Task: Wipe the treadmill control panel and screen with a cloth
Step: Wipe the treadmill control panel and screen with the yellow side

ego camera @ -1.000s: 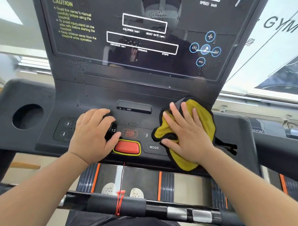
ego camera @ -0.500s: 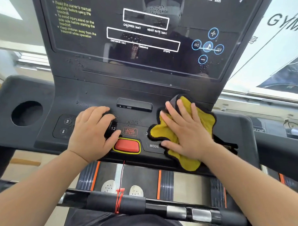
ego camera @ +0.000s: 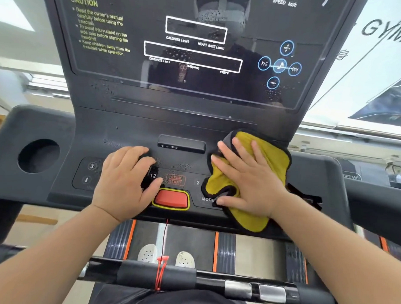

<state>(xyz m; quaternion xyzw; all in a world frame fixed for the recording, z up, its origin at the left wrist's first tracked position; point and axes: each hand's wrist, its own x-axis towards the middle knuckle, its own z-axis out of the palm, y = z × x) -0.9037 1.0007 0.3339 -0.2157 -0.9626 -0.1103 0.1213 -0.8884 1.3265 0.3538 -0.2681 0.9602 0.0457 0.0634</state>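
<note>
Head view, looking down past both of your forearms.

- Cloth (ego camera: pixel 272 159): yellow with a dark edge, bunched on the right part of the control panel (ego camera: pixel 127 135), just below the lower right corner of the screen (ego camera: pixel 187 56). Its lower end hangs over the panel's front lip.
- Right hand (ego camera: pixel 250 183): lies flat on top of the cloth, palm down. The fingers (ego camera: pixel 229 154) are straight and spread, pointing up and to the left; nothing is pinched. Yellow cloth shows above the fingertips, to the right of the hand and below the wrist. Your thumb reaches left past the cloth's edge, next to the "MODE" label.
- Left hand (ego camera: pixel 123 181): sits on the panel's left-centre, knuckles up, fingers bent with the tips down. A dark shape shows under the fingertips beside the "12" marking; you cannot tell whether the hand grips it or only rests there. The thumb tip touches the left edge of the red button (ego camera: pixel 171 198).
- Screen: dark, with printed caution text on the left and blue round icons on the right. Small droplets speckle the glass and the ledge under it.
- Around: a round cup holder (ego camera: pixel 38 155) at the far left; a handlebar (ego camera: pixel 213 282) crosses low in the picture with a red cord (ego camera: pixel 161 271) tied round it; two pale shoes (ego camera: pixel 148 252) stand on the belt below.
- Both hands are well apart, with the red button between them.
</note>
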